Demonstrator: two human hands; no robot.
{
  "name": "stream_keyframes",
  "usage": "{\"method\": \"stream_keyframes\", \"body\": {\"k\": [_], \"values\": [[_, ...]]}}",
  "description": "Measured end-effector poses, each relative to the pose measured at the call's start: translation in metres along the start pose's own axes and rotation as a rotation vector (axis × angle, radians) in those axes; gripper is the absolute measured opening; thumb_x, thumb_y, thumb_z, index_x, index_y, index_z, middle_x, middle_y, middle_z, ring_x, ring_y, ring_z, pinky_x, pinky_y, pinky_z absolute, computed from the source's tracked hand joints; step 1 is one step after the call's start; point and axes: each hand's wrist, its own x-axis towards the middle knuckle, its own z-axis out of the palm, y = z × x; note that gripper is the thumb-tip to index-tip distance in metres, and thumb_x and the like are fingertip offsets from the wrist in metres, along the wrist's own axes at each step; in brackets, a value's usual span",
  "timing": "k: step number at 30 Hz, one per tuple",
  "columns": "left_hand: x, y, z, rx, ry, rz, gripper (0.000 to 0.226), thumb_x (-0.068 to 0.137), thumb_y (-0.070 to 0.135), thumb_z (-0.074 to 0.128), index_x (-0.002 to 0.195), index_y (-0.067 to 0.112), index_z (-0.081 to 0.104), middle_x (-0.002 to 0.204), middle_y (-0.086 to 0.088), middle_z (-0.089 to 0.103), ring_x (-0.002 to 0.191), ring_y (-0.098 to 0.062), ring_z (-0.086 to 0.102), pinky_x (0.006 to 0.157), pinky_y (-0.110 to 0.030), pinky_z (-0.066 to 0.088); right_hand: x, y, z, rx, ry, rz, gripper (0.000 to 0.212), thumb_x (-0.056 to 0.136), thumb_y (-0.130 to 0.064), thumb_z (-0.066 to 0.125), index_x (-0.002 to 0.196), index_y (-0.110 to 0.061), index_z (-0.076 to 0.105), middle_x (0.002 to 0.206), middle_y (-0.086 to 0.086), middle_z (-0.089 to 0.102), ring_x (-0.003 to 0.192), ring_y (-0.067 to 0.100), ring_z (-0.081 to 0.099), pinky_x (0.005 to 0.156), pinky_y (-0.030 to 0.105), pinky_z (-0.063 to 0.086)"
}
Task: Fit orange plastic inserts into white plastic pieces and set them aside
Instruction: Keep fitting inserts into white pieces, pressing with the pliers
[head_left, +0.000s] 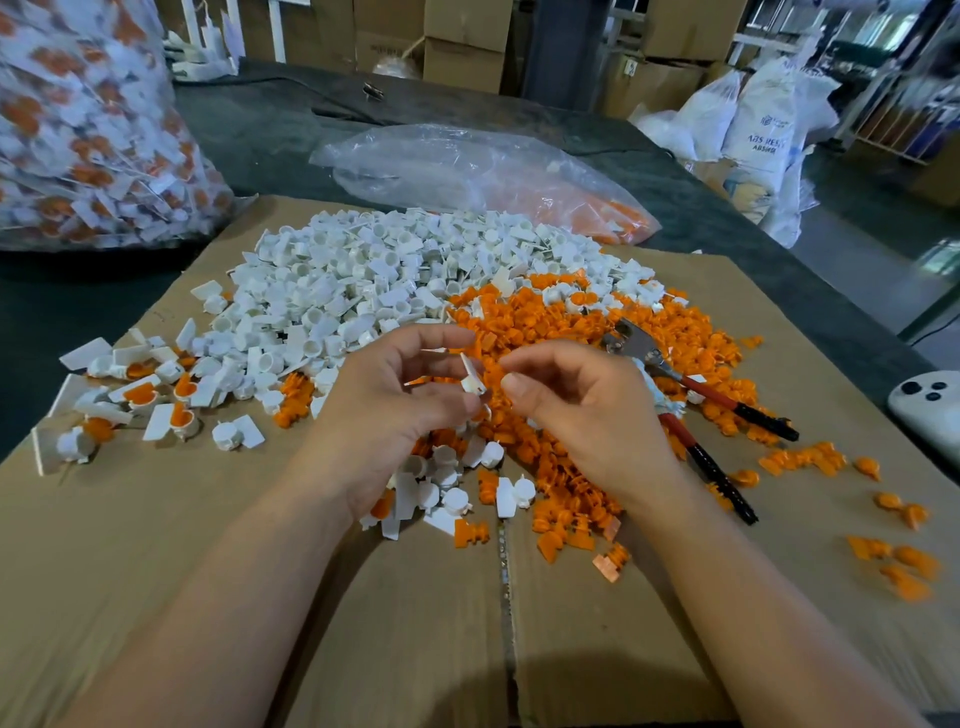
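We pinch one white piece (471, 375) in left hand (395, 410) fingertips, above the cardboard (156, 571). Right hand (587, 421) thumb & index are pressed together; can't tell if an insert's betw. them. A few fitted pieces (156, 400) lie left. Big white pile (353, 280) & orange pile (571, 332) remain. Far-left bag (78, 130) is blurred, prob. done ones.

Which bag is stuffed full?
The clear bag at far left, bulging, white and orange inside; the other bag, farther right, lies nearly flat, orange at one end.

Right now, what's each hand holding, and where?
Left hand pinches a white piece by its lower end. Right hand: curled fingers, contents cannot be told.
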Motion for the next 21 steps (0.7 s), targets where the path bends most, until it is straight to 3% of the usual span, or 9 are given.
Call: {"method": "stream_keyframes", "body": {"k": [4,8,12,17,21], "values": [[-0.0022,0.0021,0.0024,0.035,-0.016,-0.004,0.036,0.067,-0.009,0.070,0.086,0.022,0.069,0.071,0.008,0.070,0.062,-0.005,0.065,0.057,-0.016,0.053,-0.0014,0.0022,0.0039,-0.053,0.015,-0.029,0.026,0.083,-0.011,0.065,0.081,-0.037,0.061,0.072,-0.017,0.063,0.070,-0.001,0.059,0.065,0.015,0.047],[-0.0030,0.0041,0.0029,-0.064,-0.050,-0.032,0.031,0.053,0.016,0.071,0.083,0.023,0.072,0.075,0.002,0.070,0.070,-0.012,0.067,0.071,-0.024,0.056,-0.0025,0.0023,0.0025,-0.098,0.017,-0.054,0.027,0.086,-0.009,0.061,0.081,-0.035,0.059,0.070,-0.015,0.059,0.068,0.001,0.056,0.063,0.020,0.047],[-0.0031,0.0041,0.0035,-0.066,-0.081,-0.053,0.038,0.052,0.012,0.069,0.090,0.018,0.069,0.065,0.008,0.066,0.067,-0.011,0.066,0.071,-0.024,0.057,-0.0041,-0.0003,0.0018,-0.166,0.017,-0.114,0.020,0.086,-0.004,0.059,0.082,-0.024,0.059,0.072,-0.014,0.057,0.069,0.009,0.055,0.061,0.021,0.045],[-0.0023,0.0047,0.0033,-0.178,-0.072,-0.102,0.033,0.054,0.006,0.066,0.086,0.009,0.066,0.067,-0.001,0.069,0.063,-0.013,0.068,0.060,-0.020,0.056,-0.0040,-0.0005,0.0018,-0.204,0.037,-0.174,0.007,0.085,-0.005,0.058,0.085,-0.010,0.064,0.075,-0.013,0.057,0.071,0.009,0.054,0.062,0.019,0.043],[-0.0024,0.0039,0.0027,-0.163,-0.065,-0.097,0.031,0.053,0.009,0.068,0.083,0.011,0.067,0.067,-0.001,0.070,0.064,-0.014,0.069,0.061,-0.020,0.056,-0.0049,0.0000,0.0021,-0.182,0.027,-0.180,0.010,0.085,-0.006,0.059,0.085,-0.014,0.064,0.076,-0.016,0.057,0.072,0.004,0.056,0.063,0.015,0.043]]}}
